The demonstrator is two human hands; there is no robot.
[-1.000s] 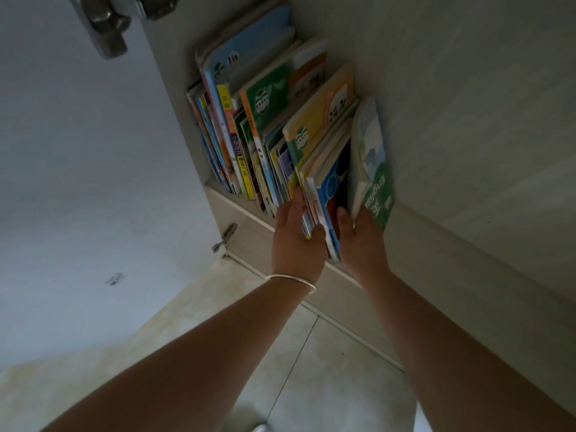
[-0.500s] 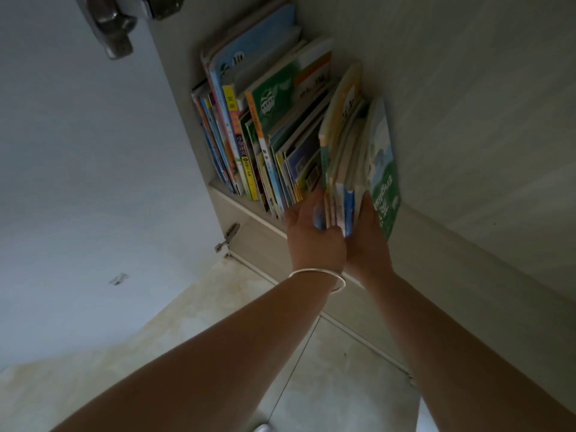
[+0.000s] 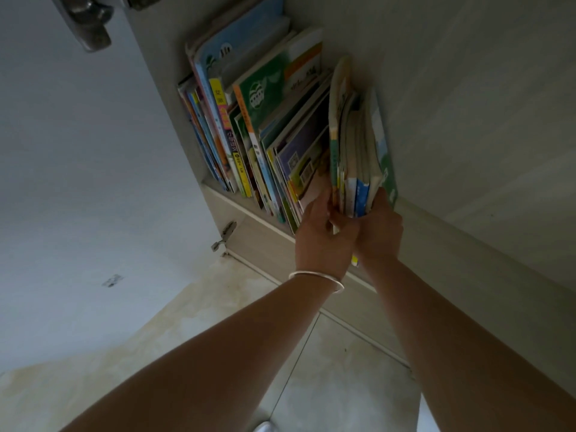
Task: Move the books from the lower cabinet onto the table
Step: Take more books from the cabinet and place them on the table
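No legible text on books (image 3: 249,126)

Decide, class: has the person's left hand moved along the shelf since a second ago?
Yes. The left hand has shifted rightwards along the cabinet shelf edge, closing against the right hand around the gathered bundle of books.

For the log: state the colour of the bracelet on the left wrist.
Silver bracelet, clearest in the head view.

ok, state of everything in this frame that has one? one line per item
bundle of books: upright at the right end of the shelf, gripped at its lower edge by both hands
left hand: gripping the bundle's left side
right hand: gripping the bundle's right side
remaining books: leaning, on the shelf
cabinet door: open
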